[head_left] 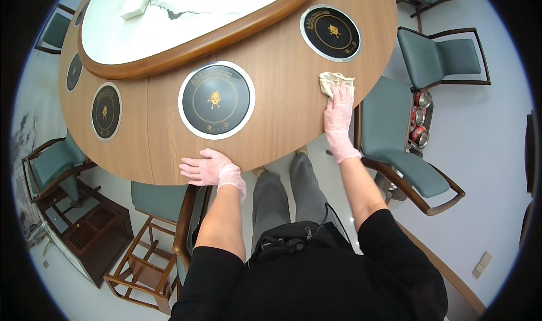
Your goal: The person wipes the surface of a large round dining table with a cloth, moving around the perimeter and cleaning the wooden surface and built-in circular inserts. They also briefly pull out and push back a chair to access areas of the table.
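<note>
My right hand [340, 109], in a thin translucent pinkish glove, presses a crumpled cream cloth [329, 81] onto the wooden table [279, 89] near its right edge. The fingers lie over the cloth and partly hide it. At the near edge of the table rests my left hand [210, 167], gloved alike, its fingers spread and nothing in it. Just beyond that hand is a round black induction hob [217, 101] with a pale rim, set into the tabletop. Another round hob [330, 33] sits beyond the cloth.
A raised wooden rim [209, 44] surrounds a white marbled centre [192, 10] holding a white block [136, 3]. More hobs [106, 111] lie to the left. Green chairs [385, 118] stand close around the table. Red cans [418, 116] sit by the right chair. A dark wooden cabinet [99, 230] stands lower left.
</note>
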A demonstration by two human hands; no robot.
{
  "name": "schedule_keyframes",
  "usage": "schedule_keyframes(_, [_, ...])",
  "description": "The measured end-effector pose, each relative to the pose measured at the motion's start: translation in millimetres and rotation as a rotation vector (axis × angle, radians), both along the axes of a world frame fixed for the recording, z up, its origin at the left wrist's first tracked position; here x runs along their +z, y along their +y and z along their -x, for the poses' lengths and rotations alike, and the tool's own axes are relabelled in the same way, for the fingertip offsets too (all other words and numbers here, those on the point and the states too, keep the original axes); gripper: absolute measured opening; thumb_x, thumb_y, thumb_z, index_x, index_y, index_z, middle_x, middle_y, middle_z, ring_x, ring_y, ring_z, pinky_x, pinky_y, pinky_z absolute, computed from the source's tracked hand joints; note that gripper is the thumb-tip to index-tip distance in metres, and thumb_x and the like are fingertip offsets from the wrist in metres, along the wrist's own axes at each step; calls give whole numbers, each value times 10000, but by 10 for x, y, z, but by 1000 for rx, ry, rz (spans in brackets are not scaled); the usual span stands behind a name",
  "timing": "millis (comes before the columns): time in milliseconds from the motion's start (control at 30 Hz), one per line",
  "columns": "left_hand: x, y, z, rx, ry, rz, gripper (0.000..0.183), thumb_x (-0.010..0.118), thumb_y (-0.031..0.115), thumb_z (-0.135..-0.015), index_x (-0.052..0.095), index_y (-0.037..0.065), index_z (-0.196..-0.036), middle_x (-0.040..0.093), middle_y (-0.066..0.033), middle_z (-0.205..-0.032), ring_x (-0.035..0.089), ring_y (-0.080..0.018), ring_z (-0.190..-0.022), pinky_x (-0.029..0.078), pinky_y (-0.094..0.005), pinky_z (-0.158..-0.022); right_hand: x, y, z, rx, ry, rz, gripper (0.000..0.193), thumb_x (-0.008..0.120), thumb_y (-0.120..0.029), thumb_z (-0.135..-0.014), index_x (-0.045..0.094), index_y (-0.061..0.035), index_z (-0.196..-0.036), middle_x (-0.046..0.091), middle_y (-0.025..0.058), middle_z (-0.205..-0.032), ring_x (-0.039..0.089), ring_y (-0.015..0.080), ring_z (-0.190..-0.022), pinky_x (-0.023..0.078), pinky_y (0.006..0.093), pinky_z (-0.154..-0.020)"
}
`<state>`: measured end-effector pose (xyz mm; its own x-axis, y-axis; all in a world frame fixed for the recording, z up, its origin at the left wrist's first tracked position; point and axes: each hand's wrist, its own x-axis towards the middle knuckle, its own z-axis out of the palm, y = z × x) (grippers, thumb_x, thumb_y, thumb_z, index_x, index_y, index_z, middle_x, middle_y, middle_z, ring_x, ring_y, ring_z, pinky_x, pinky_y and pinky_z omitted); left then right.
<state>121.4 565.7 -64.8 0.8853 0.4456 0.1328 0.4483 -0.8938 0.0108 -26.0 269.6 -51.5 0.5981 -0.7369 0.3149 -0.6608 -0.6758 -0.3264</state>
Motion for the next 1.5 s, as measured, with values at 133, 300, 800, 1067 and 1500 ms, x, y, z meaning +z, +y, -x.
schedule_keyframes(133, [-29, 45, -31, -7, -10, -13, 649, 375, 417, -988, 318, 63, -1528, 303, -116, -1598, 249, -285, -1487, 191, -495, -1195, 143, 737, -336, 155, 49, -55, 543, 609, 4, -806, 558, -42, -1345, 467, 200, -1458, 397, 422, -1365, 302, 510, -1169])
schedule_keyframes(300, [6, 59, -29, 5, 23, 7, 658, 392, 410, -978, 311, 59, -1529, 294, -130, -1599, 248, -291, -1486, 185, -502, -1197, 441, 1516, -214, 830, 63, -228, 503, 725, -136, -744, 619, -112, -1235, 532, 116, -1364, 455, 331, -1324, 344, 500, -1140])
schedule_keyframes(800, [142, 4, -16, 11, -8, 70, 649, 433, 380, -971, 313, 56, -1519, 302, -155, -1585, 261, -293, -1480, 182, -517, -1202, 103, 215, -2048, 719, 93, -87, 453, 637, -169, -865, 587, -136, -1314, 504, 149, -1418, 414, 352, -1355, 304, 515, -1149])
schedule_keyframes(1067, [131, 27, -23, 13, 7, 70, 640, 432, 373, -973, 314, 52, -1514, 308, -162, -1576, 222, -286, -1494, 158, -516, -1211, 110, 426, -1819, 761, 45, -38, 464, 636, -112, -809, 613, -106, -1273, 493, 166, -1421, 405, 375, -1355, 305, 514, -1151])
schedule_keyframes(1500, [113, 16, -32, 3, 7, 63, 650, 443, 388, -968, 326, 55, -1513, 304, -158, -1582, 257, -291, -1481, 189, -518, -1198, 301, 1540, -667, 1197, 141, -283, 514, 638, -114, -772, 602, -140, -1283, 497, 83, -1440, 397, 312, -1397, 319, 510, -1149])
